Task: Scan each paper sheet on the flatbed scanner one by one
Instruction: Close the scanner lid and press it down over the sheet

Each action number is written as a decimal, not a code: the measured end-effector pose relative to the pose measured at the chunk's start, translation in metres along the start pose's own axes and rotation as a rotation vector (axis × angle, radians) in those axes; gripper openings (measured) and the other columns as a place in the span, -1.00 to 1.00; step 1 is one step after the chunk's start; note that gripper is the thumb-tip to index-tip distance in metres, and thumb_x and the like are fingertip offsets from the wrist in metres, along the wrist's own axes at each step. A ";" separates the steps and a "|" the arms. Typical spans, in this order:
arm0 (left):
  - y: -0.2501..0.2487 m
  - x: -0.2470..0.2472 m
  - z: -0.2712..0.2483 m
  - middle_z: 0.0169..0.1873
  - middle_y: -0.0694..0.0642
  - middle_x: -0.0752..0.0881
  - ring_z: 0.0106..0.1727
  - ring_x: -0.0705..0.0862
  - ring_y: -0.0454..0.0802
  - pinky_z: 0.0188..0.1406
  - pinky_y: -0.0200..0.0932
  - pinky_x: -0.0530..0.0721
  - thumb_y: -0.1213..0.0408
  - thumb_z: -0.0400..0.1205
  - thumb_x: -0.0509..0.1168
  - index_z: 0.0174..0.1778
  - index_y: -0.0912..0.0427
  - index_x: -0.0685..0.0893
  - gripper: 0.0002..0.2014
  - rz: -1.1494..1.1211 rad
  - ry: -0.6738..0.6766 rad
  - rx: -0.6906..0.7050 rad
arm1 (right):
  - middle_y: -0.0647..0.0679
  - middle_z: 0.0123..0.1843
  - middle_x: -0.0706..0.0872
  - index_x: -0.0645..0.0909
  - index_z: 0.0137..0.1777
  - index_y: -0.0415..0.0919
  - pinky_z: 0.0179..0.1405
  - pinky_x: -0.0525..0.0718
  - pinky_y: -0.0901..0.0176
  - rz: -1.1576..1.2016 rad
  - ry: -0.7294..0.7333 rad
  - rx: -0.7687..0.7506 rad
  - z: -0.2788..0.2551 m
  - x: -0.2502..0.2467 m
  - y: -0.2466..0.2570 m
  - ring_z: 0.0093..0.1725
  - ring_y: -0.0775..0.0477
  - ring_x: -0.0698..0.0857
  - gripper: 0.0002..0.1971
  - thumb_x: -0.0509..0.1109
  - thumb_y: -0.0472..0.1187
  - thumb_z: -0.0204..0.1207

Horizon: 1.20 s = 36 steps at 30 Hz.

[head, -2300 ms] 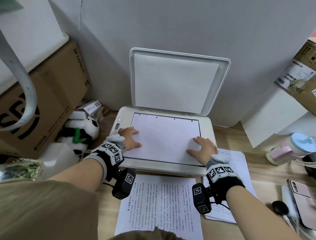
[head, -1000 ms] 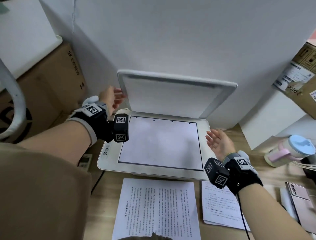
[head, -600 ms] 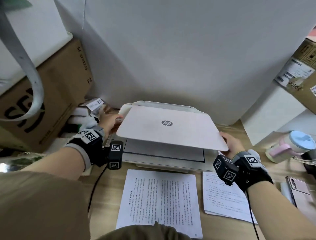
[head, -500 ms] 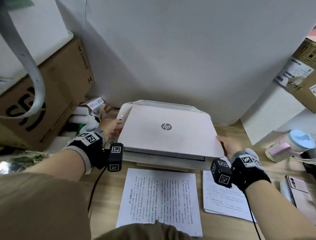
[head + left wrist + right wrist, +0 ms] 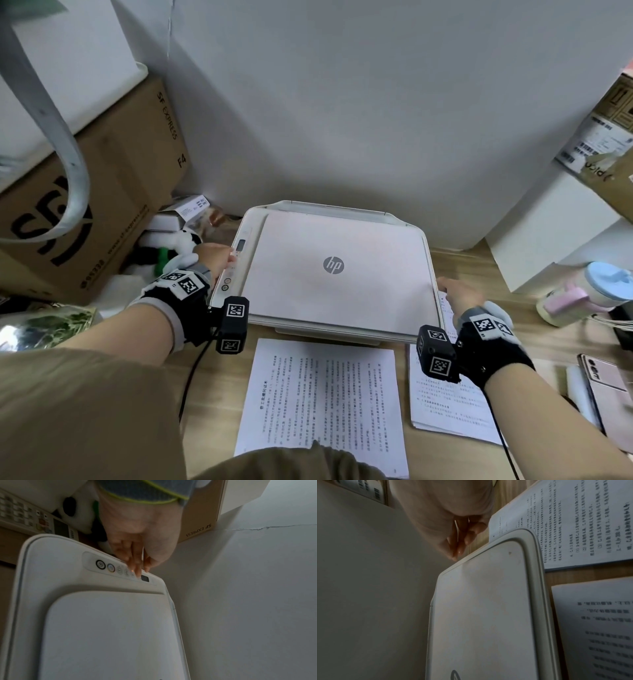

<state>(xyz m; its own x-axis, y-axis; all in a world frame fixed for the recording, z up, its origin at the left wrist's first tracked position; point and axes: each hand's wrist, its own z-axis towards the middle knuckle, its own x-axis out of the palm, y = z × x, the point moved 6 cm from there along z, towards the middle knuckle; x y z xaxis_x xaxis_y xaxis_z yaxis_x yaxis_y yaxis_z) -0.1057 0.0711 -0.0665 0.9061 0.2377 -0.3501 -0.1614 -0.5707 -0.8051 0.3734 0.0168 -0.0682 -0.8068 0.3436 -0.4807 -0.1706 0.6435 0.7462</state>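
Note:
The white HP scanner (image 5: pixel 335 270) sits on the wooden desk with its lid down; the sheet laid on the glass is hidden under it. My left hand (image 5: pixel 214 257) reaches over the scanner's left side, straight fingertips (image 5: pixel 136 570) touching the button strip (image 5: pixel 118 569) beside a small lit orange dot. My right hand (image 5: pixel 459 291) hovers by the lid's right edge with fingers (image 5: pixel 458 546) straight and holding nothing. One printed sheet (image 5: pixel 325 404) lies in front of the scanner. A stack of printed sheets (image 5: pixel 445 407) lies at its right, partly under my right wrist.
A cardboard box (image 5: pixel 85 205) and a panda plush (image 5: pixel 171 250) crowd the left. A white box (image 5: pixel 548 226), a blue-lidded bottle (image 5: pixel 589 291) and a phone (image 5: pixel 609 390) stand at the right. A black cable (image 5: pixel 190 380) runs along the desk's left. The wall is close behind.
Both hands lowered the lid from upright to fully down over the sheet. My left hand then went to the button strip, and my right hand came off the lid's edge.

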 end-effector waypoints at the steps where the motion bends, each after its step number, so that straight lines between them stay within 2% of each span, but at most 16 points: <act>1: -0.001 -0.004 0.003 -0.48 0.03 0.70 -0.72 0.57 -0.31 -0.54 -0.40 0.52 0.42 0.66 0.19 0.08 0.32 0.68 -0.81 0.036 -0.022 0.030 | -0.10 -0.10 0.64 0.60 -0.01 -0.18 -0.33 0.44 0.28 0.033 -0.024 0.023 0.002 0.001 -0.002 -0.29 -0.02 0.52 -0.93 0.32 -0.22 0.56; 4: 0.005 -0.006 0.008 0.16 0.31 0.69 -0.44 0.51 -0.11 -0.34 -0.32 0.47 0.39 0.64 0.26 -0.22 0.08 0.64 -0.84 0.121 -0.005 0.039 | -0.25 0.25 0.68 0.62 0.21 -0.37 -0.18 0.49 0.16 0.141 -0.027 0.073 0.004 0.007 -0.009 0.04 -0.11 0.57 -0.73 0.26 -0.29 0.58; 6: 0.010 -0.004 0.006 0.20 0.31 0.66 -0.29 0.53 0.02 -0.20 -0.22 0.53 0.34 0.63 0.30 -0.02 0.20 0.69 -0.92 0.155 0.011 0.008 | -0.34 0.40 0.58 0.55 0.35 -0.43 -0.01 0.58 0.03 0.129 0.011 0.070 0.006 0.011 -0.015 0.02 -0.07 0.50 -0.64 0.23 -0.28 0.60; 8: 0.015 -0.001 0.008 0.28 0.34 0.64 -0.06 0.54 0.05 0.00 -0.13 0.51 0.29 0.63 0.32 0.19 0.30 0.67 -0.75 0.183 0.018 -0.012 | -0.41 0.41 0.55 0.52 0.37 -0.45 0.10 0.57 -0.07 0.102 0.038 0.071 0.006 0.013 -0.020 0.00 -0.07 0.47 -0.61 0.21 -0.25 0.63; 11: 0.014 0.001 0.006 0.30 0.38 0.62 -0.01 0.57 0.10 -0.03 -0.20 0.40 0.26 0.65 0.30 0.05 0.40 0.70 -0.76 0.272 0.010 -0.007 | -0.45 0.39 0.55 0.51 0.37 -0.50 -0.03 0.47 0.06 0.083 0.042 0.059 0.008 0.015 -0.023 -0.02 -0.10 0.48 -0.61 0.19 -0.26 0.63; 15: 0.009 0.002 0.002 0.31 0.34 0.62 -0.24 0.57 0.09 -0.26 -0.25 0.43 0.22 0.67 0.27 0.32 0.41 0.60 -0.62 0.289 0.013 0.020 | -0.45 0.41 0.53 0.48 0.39 -0.52 0.02 0.51 -0.02 0.061 0.051 0.067 0.009 0.018 -0.025 0.17 -0.38 0.61 -0.60 0.18 -0.26 0.65; 19: 0.017 0.003 0.010 0.04 0.24 0.66 0.00 0.59 0.10 0.02 -0.15 0.46 0.21 0.67 0.27 0.15 0.30 0.67 -0.75 0.217 0.048 0.008 | -0.43 0.41 0.54 0.48 0.39 -0.51 0.01 0.50 0.03 0.067 0.056 0.066 0.006 0.019 -0.024 0.15 -0.32 0.61 -0.61 0.17 -0.26 0.66; 20: 0.020 0.005 0.012 -0.01 0.21 0.63 0.00 0.57 0.08 0.03 -0.13 0.46 0.22 0.67 0.27 0.18 0.41 0.66 -0.69 0.158 0.049 0.005 | -0.43 0.41 0.54 0.48 0.39 -0.50 0.04 0.51 0.00 0.066 0.050 0.065 0.006 0.018 -0.024 0.23 -0.37 0.61 -0.61 0.18 -0.26 0.66; 22: 0.024 0.002 0.012 -0.04 0.15 0.58 -0.01 0.54 0.03 0.03 -0.14 0.47 0.24 0.66 0.28 0.19 0.38 0.67 -0.71 0.091 -0.017 0.001 | -0.43 0.41 0.54 0.48 0.39 -0.50 0.08 0.54 -0.04 0.056 0.044 0.066 0.004 0.017 -0.026 0.38 -0.40 0.54 -0.60 0.18 -0.26 0.66; 24: 0.030 0.000 0.010 -0.03 0.12 0.52 -0.09 0.52 0.01 0.01 -0.18 0.43 0.25 0.69 0.21 -0.10 0.15 0.62 -0.88 0.084 -0.062 -0.008 | -0.42 0.41 0.54 0.49 0.39 -0.49 0.16 0.56 -0.07 0.062 0.042 0.062 0.001 0.015 -0.030 0.40 -0.40 0.53 -0.60 0.18 -0.25 0.66; 26: 0.038 0.000 0.008 -0.02 0.13 0.48 -0.07 0.49 0.00 0.01 -0.19 0.40 0.25 0.72 0.15 -0.35 0.01 0.42 -0.71 0.073 -0.073 -0.018 | -0.41 0.41 0.55 0.49 0.40 -0.48 0.16 0.55 -0.04 0.075 0.048 0.056 -0.004 0.015 -0.033 0.41 -0.38 0.53 -0.61 0.18 -0.25 0.66; 28: 0.044 -0.003 0.006 -0.04 0.13 0.50 0.00 0.45 -0.01 0.00 -0.19 0.40 0.27 0.72 0.12 -0.42 -0.04 0.37 -0.65 0.068 -0.099 -0.007 | -0.39 0.41 0.55 0.49 0.40 -0.47 0.19 0.55 -0.03 0.085 0.051 0.047 -0.008 0.014 -0.036 0.41 -0.37 0.53 -0.61 0.18 -0.25 0.67; 30: 0.051 -0.005 0.005 -0.24 0.19 0.57 -0.08 0.48 0.03 -0.11 -0.19 0.41 0.32 0.69 0.13 -0.46 0.07 0.47 -0.65 0.051 -0.145 0.006 | -0.38 0.40 0.56 0.50 0.40 -0.46 0.18 0.56 -0.04 0.093 0.051 0.038 -0.014 0.013 -0.039 0.40 -0.36 0.54 -0.62 0.18 -0.26 0.67; 32: 0.055 -0.006 -0.003 -0.42 0.21 0.53 -0.16 0.47 0.06 -0.28 -0.26 0.43 0.36 0.67 0.12 -0.36 0.22 0.56 -0.73 0.027 -0.193 0.010 | -0.37 0.39 0.58 0.52 0.39 -0.44 0.24 0.56 -0.05 0.087 0.042 0.022 -0.017 0.012 -0.042 0.38 -0.35 0.56 -0.62 0.19 -0.23 0.67; 33: 0.056 -0.006 -0.007 -0.38 0.26 0.57 -0.15 0.48 0.06 -0.30 -0.28 0.46 0.36 0.67 0.11 -0.25 0.26 0.61 -0.77 0.024 -0.212 0.021 | -0.37 0.38 0.59 0.52 0.38 -0.44 0.27 0.56 -0.06 0.087 0.035 0.014 -0.020 0.011 -0.043 0.37 -0.36 0.57 -0.62 0.19 -0.22 0.67; 36: 0.059 -0.007 -0.018 0.13 0.33 0.70 0.15 0.63 0.18 0.16 -0.11 0.55 0.33 0.70 0.10 0.18 0.35 0.70 -0.69 0.041 -0.225 0.048 | -0.35 0.38 0.59 0.53 0.38 -0.41 0.29 0.56 -0.06 0.096 0.029 -0.008 -0.029 0.010 -0.045 0.37 -0.36 0.57 -0.64 0.18 -0.23 0.68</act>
<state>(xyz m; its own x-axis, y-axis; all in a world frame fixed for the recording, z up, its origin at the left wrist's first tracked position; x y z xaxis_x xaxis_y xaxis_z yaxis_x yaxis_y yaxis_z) -0.1139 0.0215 -0.1028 0.7890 0.3876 -0.4767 -0.2199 -0.5464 -0.8081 0.3563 -0.0286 -0.0930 -0.8358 0.3832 -0.3931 -0.0961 0.6029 0.7920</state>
